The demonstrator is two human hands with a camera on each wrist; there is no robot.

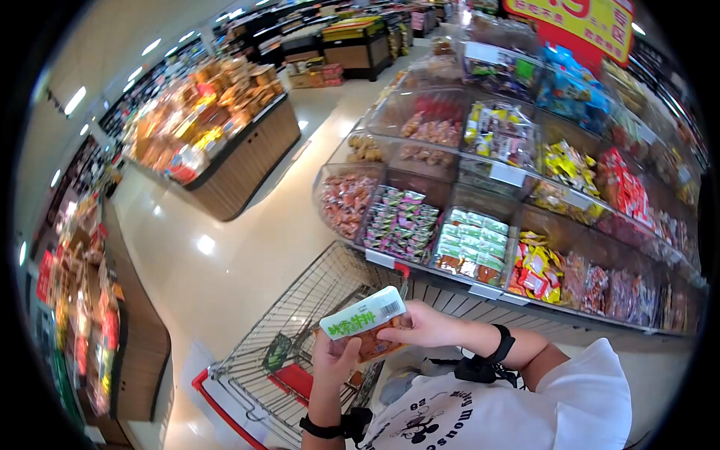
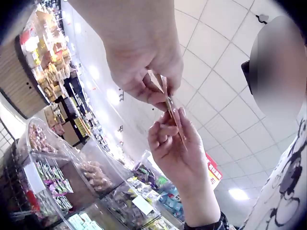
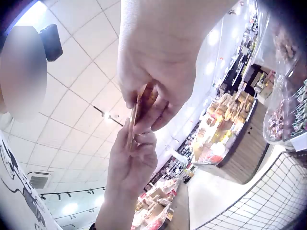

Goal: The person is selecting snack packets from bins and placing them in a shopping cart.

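Observation:
A flat snack packet [image 1: 363, 315] with a white and pale green label band, green lettering and a barcode is held up over the shopping cart [image 1: 259, 352]. Its lower part is clear and shows brown-orange food inside. My left hand [image 1: 334, 358] pinches its left end, thumb on the front face. At the other end my right hand [image 1: 429, 325] grips it, thumb in front and fingers behind. Both wrist views show the packet [image 3: 135, 115] nearly edge-on between the fingers of the two hands.
Stepped clear bins of wrapped snacks [image 1: 476, 240] stand at the right, one holding similar green-and-white packets. A wood-sided display island [image 1: 247, 165] is ahead, and another counter [image 1: 139, 337] lies left. Shiny floor [image 1: 176, 240] runs between them. The cart has a red handle [image 1: 225, 412].

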